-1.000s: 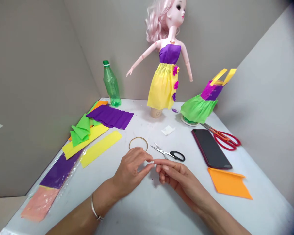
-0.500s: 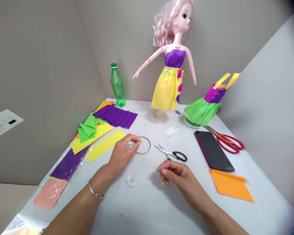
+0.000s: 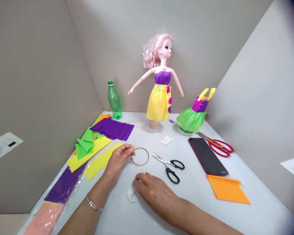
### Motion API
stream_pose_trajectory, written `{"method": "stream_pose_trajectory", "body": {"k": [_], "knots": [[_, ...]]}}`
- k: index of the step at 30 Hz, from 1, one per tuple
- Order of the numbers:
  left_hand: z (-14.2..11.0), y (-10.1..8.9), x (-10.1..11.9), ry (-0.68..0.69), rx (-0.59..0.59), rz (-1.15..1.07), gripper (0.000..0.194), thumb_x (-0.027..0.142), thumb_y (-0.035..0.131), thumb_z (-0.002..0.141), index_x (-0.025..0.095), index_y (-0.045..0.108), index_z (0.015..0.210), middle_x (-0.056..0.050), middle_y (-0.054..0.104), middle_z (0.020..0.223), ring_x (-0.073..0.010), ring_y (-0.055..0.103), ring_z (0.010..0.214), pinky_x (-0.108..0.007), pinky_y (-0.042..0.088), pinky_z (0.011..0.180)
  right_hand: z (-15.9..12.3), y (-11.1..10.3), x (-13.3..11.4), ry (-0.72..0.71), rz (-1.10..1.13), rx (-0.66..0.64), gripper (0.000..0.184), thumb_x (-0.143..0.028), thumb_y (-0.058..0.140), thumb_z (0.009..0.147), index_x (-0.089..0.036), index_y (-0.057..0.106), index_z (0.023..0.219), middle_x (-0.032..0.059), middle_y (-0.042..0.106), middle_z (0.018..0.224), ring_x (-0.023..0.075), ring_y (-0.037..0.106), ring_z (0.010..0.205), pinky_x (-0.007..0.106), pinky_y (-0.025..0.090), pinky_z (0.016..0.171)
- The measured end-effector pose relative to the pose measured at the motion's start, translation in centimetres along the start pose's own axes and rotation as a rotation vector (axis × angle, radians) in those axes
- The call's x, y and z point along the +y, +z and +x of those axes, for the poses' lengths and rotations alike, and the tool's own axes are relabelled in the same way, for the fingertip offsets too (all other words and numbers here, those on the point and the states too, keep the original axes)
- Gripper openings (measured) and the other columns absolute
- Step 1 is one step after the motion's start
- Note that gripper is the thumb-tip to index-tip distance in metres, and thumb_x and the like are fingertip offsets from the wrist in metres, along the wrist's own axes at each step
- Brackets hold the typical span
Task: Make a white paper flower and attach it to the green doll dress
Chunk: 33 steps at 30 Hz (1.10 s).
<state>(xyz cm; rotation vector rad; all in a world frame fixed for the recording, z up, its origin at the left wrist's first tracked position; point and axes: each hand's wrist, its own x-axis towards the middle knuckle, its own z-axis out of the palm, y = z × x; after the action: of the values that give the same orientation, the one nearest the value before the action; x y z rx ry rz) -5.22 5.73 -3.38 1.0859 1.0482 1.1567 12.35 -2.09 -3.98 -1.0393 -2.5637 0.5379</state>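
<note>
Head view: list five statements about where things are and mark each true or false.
1. The left hand is at the ring's edge. True.
2. The right hand is on the phone. False: the right hand is at the white piece.
3. The bottle lies on its side. False: the bottle stands upright.
4. The doll's skirt is yellow. True.
5. The phone is left of the black scissors. False: the phone is right of the black scissors.
</note>
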Motion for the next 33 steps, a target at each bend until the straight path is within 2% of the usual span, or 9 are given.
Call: {"method": "stream_pose_trajectory", "body": {"k": [3, 5, 7, 10, 12, 14, 18, 24, 33], "knots": [[0.1, 0.0, -0.2, -0.01, 0.004, -0.014, 0.023, 0.037, 0.071, 0.078, 0.017, 0.062, 0.085, 0.0, 0.059, 0.082, -0.0132, 0.059, 0.08, -0.026, 0.046, 0.083, 0.6, 0.7, 0.1, -0.07, -0.201, -0.067, 0.015, -0.005, 0.051, 0.091, -0.017, 0.059, 0.09, 0.0071, 0.064, 0.096, 0.0198, 0.057, 0.082, 0.029, 0.048, 0.07], [0.1, 0.0, -0.2, -0.019, 0.006, -0.013, 0.022, 0.037, 0.07, 0.078, 0.018, 0.062, 0.086, 0.0, 0.059, 0.082, -0.0135, 0.059, 0.081, -0.026, 0.046, 0.082, 0.6, 0.0, 0.6, -0.072, -0.209, 0.011, 0.016, -0.006, 0.051, 0.091, -0.018, 0.059, 0.085, 0.0057, 0.064, 0.09, 0.0186, 0.057, 0.079, 0.028, 0.047, 0.068], [0.0, 0.0, -0.3, -0.032, 0.007, -0.006, 0.022, 0.038, 0.07, 0.079, 0.018, 0.062, 0.086, 0.0, 0.059, 0.081, -0.0144, 0.059, 0.082, -0.026, 0.045, 0.081, 0.1, -2.1, 1.8, -0.006, -0.155, 0.223, 0.017, -0.01, 0.048, 0.094, -0.019, 0.06, 0.086, 0.006, 0.065, 0.089, 0.0176, 0.059, 0.077, 0.027, 0.047, 0.067], [-0.1, 0.3, -0.2, -0.056, 0.005, 0.022, 0.024, 0.039, 0.071, 0.077, 0.018, 0.063, 0.084, -0.001, 0.06, 0.08, -0.0162, 0.059, 0.082, -0.027, 0.044, 0.081, -0.8, -7.5, 4.3, 0.207, -0.05, 0.635, 0.013, -0.019, 0.05, 0.095, -0.019, 0.061, 0.089, 0.0056, 0.064, 0.088, 0.0169, 0.06, 0.078, 0.028, 0.048, 0.071], [-0.2, 0.6, -0.2, -0.074, 0.01, 0.061, 0.025, 0.04, 0.071, 0.076, 0.018, 0.063, 0.083, -0.001, 0.06, 0.079, -0.0169, 0.058, 0.082, -0.027, 0.043, 0.08, -1.1, -11.2, 6.2, 0.337, -0.115, 0.897, 0.009, -0.024, 0.056, 0.092, -0.021, 0.064, 0.089, 0.0038, 0.065, 0.087, 0.0172, 0.06, 0.077, 0.029, 0.047, 0.072], [-0.3, 0.9, -0.2, -0.08, 0.004, 0.097, 0.025, 0.041, 0.071, 0.076, 0.018, 0.064, 0.083, -0.001, 0.06, 0.078, -0.0171, 0.058, 0.081, -0.027, 0.043, 0.079, -0.7, -14.0, 8.2, 0.378, -0.196, 1.078, 0.009, -0.024, 0.058, 0.091, -0.02, 0.065, 0.086, 0.0026, 0.064, 0.082, 0.0165, 0.06, 0.071, 0.028, 0.047, 0.069], [-0.3, 0.9, -0.6, -0.054, -0.034, 0.143, 0.025, 0.042, 0.07, 0.077, 0.019, 0.063, 0.084, 0.0, 0.059, 0.078, -0.0164, 0.057, 0.08, -0.026, 0.042, 0.078, 1.9, -16.3, 11.7, 0.296, -0.318, 1.083, 0.012, -0.02, 0.055, 0.089, -0.019, 0.065, 0.084, 0.0034, 0.063, 0.081, 0.0169, 0.058, 0.07, 0.029, 0.046, 0.07], [0.2, 0.3, -1.4, -0.043, -0.043, 0.201, 0.024, 0.044, 0.067, 0.08, 0.02, 0.063, 0.086, 0.001, 0.06, 0.079, -0.0162, 0.057, 0.08, -0.025, 0.042, 0.075, 5.3, -16.4, 15.2, 0.296, -0.356, 1.085, 0.015, -0.016, 0.052, 0.089, -0.02, 0.066, 0.088, 0.0051, 0.063, 0.086, 0.0193, 0.059, 0.077, 0.029, 0.044, 0.073], [-0.3, 1.1, -1.4, -0.04, -0.122, 0.209, 0.023, 0.04, 0.07, 0.077, 0.02, 0.065, 0.086, -0.001, 0.062, 0.079, -0.0171, 0.057, 0.079, -0.026, 0.044, 0.076, 9.4, -15.8, 15.5, 0.223, -0.264, 0.977, 0.019, -0.02, 0.05, 0.094, -0.021, 0.068, 0.096, 0.007, 0.064, 0.097, 0.0208, 0.057, 0.093, 0.03, 0.041, 0.08]]}}
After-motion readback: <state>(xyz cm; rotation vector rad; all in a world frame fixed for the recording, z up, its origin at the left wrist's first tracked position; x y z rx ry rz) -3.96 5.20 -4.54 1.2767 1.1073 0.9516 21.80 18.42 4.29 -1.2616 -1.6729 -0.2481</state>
